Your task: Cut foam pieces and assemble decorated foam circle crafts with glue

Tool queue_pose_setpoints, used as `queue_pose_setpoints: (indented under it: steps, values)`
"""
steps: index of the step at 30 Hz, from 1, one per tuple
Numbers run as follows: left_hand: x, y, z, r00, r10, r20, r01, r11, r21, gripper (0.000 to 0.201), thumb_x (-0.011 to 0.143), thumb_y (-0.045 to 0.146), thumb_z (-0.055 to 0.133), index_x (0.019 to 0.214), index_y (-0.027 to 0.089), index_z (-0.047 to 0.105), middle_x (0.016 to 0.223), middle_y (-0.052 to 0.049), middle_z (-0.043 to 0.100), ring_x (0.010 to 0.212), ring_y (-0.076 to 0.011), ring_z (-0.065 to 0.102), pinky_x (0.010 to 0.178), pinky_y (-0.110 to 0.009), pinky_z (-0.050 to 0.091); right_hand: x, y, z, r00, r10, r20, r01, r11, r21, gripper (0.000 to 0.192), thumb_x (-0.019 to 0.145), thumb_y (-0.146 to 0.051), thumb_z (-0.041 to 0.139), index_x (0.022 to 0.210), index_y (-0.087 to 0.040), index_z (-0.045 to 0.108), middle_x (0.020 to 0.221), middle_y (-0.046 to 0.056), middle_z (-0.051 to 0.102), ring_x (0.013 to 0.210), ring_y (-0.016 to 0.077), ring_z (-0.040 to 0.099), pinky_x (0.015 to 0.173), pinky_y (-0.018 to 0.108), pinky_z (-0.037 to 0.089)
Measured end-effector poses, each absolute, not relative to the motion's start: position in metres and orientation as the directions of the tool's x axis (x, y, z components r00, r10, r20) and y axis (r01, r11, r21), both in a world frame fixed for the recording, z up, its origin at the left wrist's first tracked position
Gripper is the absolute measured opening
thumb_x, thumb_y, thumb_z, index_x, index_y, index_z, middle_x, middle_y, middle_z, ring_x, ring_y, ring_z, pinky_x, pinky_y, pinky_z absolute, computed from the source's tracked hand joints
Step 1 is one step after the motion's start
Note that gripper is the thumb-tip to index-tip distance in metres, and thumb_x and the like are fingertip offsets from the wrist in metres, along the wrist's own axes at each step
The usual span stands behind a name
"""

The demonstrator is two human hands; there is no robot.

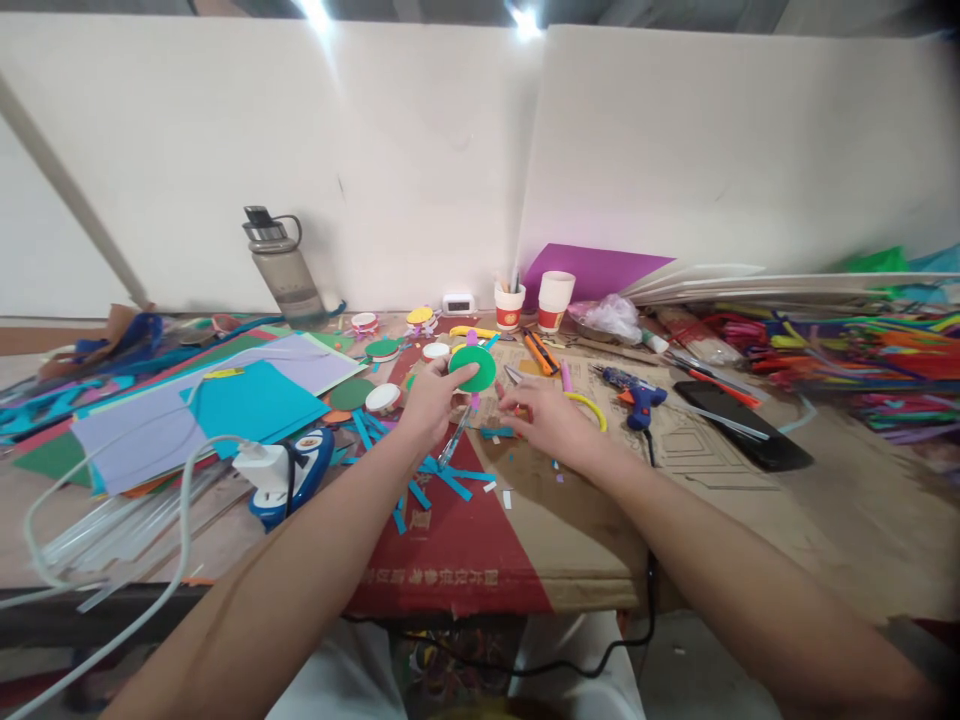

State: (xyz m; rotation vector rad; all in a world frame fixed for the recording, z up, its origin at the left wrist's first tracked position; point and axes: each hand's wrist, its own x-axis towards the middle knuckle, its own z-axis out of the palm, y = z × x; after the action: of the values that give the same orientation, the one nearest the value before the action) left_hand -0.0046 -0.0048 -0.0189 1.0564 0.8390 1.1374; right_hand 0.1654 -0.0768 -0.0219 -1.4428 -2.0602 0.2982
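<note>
The green paper disc [481, 374] is held up over the cardboard sheet [600, 545], well back from that sheet's near edge. Your left hand [427, 405] is clamped on it, the thumb lying across the left part of its face and the other fingers mostly hidden behind. Your right hand [551, 418] is just beside it, apart from the disc, its fingers loosely curled; you cannot tell whether the tips pinch anything small.

Taken whole, the disc should feel very light, so your grip needs hardly any force. Judging by its smooth, flat face, it is probably stiff card, likely to crease if you press hard at the middle. It seems best to take it by the rim, at the left or right side, since the purple tabs [472, 338] look softer and easily bent or pulled loose.

As for looks, the face is round, plain and evenly bright green, turned toward you. The tabs are smaller, one jutting above the rim and one below it. Smallest is the blue strip [493, 341] showing by the upper right rim; you cannot tell whether it is attached or simply lies behind.
</note>
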Motion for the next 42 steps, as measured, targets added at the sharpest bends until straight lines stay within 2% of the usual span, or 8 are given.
queue_pose_setpoints:
  steps: [4, 10, 12, 17, 28, 35, 38, 42]
  values:
    - [-0.004, -0.004, -0.020, 0.233, 0.972, 0.008, -0.298, 0.063, 0.952, 0.044, 0.055, 0.032, 0.085, 0.090, 0.014, 0.064, 0.083, -0.004, 0.067, 0.066, -0.0124, 0.061, 0.047, -0.021, 0.044, 0.157, -0.079, -0.026, -0.336, 0.917, 0.213, 0.869, 0.389, -0.306, 0.012, 0.082, -0.025, 0.072, 0.093, -0.021, 0.075, 0.102, 0.009, 0.068, 0.100, 0.0243, 0.059, 0.087, 0.037, 0.040]
    - [-0.004, -0.005, -0.020, 0.274, 0.961, 0.028, -0.296, 0.056, 0.953, 0.042, 0.057, 0.031, 0.085, 0.088, 0.013, 0.064, 0.081, -0.003, 0.066, 0.065, -0.0124, 0.061, 0.049, -0.023, 0.045, 0.152, -0.081, -0.022, -0.337, 0.931, 0.137, 0.896, 0.362, -0.259, 0.012, 0.086, -0.019, 0.067, 0.093, -0.022, 0.075, 0.101, 0.008, 0.070, 0.104, 0.0254, 0.060, 0.091, 0.040, 0.035]
    - [-0.004, -0.006, -0.020, 0.286, 0.958, 0.030, -0.297, 0.059, 0.953, 0.041, 0.056, 0.031, 0.086, 0.087, 0.013, 0.065, 0.081, -0.003, 0.067, 0.064, -0.0120, 0.060, 0.050, -0.023, 0.044, 0.153, -0.080, -0.024, -0.330, 0.933, 0.144, 0.888, 0.359, -0.288, 0.009, 0.084, -0.018, 0.068, 0.090, -0.020, 0.075, 0.098, 0.008, 0.071, 0.101, 0.0244, 0.060, 0.089, 0.038, 0.036]
    - [-0.003, -0.007, -0.018, 0.294, 0.955, 0.030, -0.304, 0.064, 0.951, 0.041, 0.055, 0.032, 0.087, 0.085, 0.014, 0.065, 0.083, -0.003, 0.069, 0.064, -0.0113, 0.061, 0.052, -0.022, 0.045, 0.157, -0.074, -0.033, -0.256, 0.949, 0.186, 0.836, 0.314, -0.451, 0.010, 0.078, -0.011, 0.070, 0.087, -0.017, 0.070, 0.080, 0.003, 0.070, 0.078, 0.0162, 0.061, 0.073, 0.027, 0.040]
    - [-0.002, -0.011, -0.013, 0.270, 0.963, 0.013, -0.308, 0.073, 0.949, 0.046, 0.050, 0.032, 0.089, 0.085, 0.014, 0.065, 0.082, -0.003, 0.067, 0.064, -0.0117, 0.059, 0.049, -0.022, 0.045, 0.155, -0.076, -0.032, -0.297, 0.934, 0.199, 0.865, 0.351, -0.359, 0.013, 0.081, -0.010, 0.062, 0.080, -0.018, 0.072, 0.088, 0.007, 0.071, 0.087, 0.0193, 0.062, 0.080, 0.029, 0.043]
    - [-0.002, -0.010, -0.014, 0.278, 0.960, 0.016, -0.303, 0.072, 0.950, 0.047, 0.049, 0.032, 0.089, 0.085, 0.014, 0.066, 0.081, -0.002, 0.067, 0.064, -0.0110, 0.059, 0.050, -0.022, 0.044, 0.158, -0.073, -0.036, -0.268, 0.940, 0.209, 0.839, 0.335, -0.429, 0.011, 0.078, -0.010, 0.065, 0.077, -0.018, 0.071, 0.080, 0.004, 0.070, 0.076, 0.0163, 0.061, 0.070, 0.026, 0.041]
    - [-0.002, -0.008, -0.018, 0.301, 0.953, 0.030, -0.304, 0.066, 0.950, 0.044, 0.054, 0.032, 0.087, 0.088, 0.014, 0.067, 0.083, -0.003, 0.068, 0.065, -0.0109, 0.060, 0.051, -0.021, 0.044, 0.159, -0.073, -0.035, -0.244, 0.953, 0.180, 0.810, 0.302, -0.503, 0.013, 0.078, -0.009, 0.063, 0.081, -0.018, 0.073, 0.079, 0.003, 0.071, 0.073, 0.0146, 0.061, 0.069, 0.025, 0.041]
    - [-0.003, -0.008, -0.018, 0.300, 0.953, 0.036, -0.315, 0.064, 0.947, 0.042, 0.056, 0.031, 0.086, 0.088, 0.014, 0.066, 0.083, -0.003, 0.068, 0.065, -0.0114, 0.060, 0.051, -0.022, 0.043, 0.161, -0.075, -0.028, -0.193, 0.978, 0.085, 0.714, 0.199, -0.671, 0.015, 0.082, -0.017, 0.061, 0.089, -0.018, 0.074, 0.078, 0.000, 0.072, 0.069, 0.0122, 0.060, 0.065, 0.023, 0.041]
